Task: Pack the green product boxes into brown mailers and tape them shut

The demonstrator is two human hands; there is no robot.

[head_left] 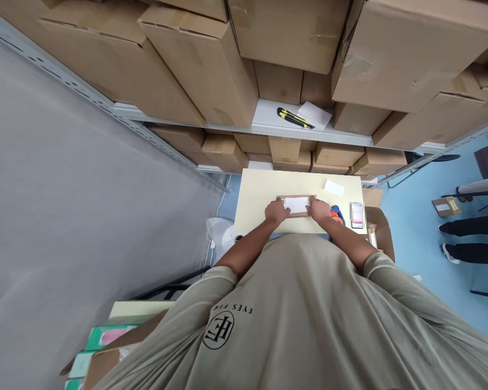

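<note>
A small flat brown cardboard parcel (296,206) with a white label on top lies on the pale yellow table (260,189). My left hand (277,210) rests on its left end, fingers curled over the edge. My right hand (319,208) presses on its right end in the same way. Both hands grip the parcel between them.
An orange and blue tool (336,214) and a phone (357,214) lie right of my right hand. A white slip (334,187) sits on the table's far right. Shelves of cardboard boxes (203,65) stand behind, with a yellow utility knife (294,118). Another person's legs (472,235) are at far right.
</note>
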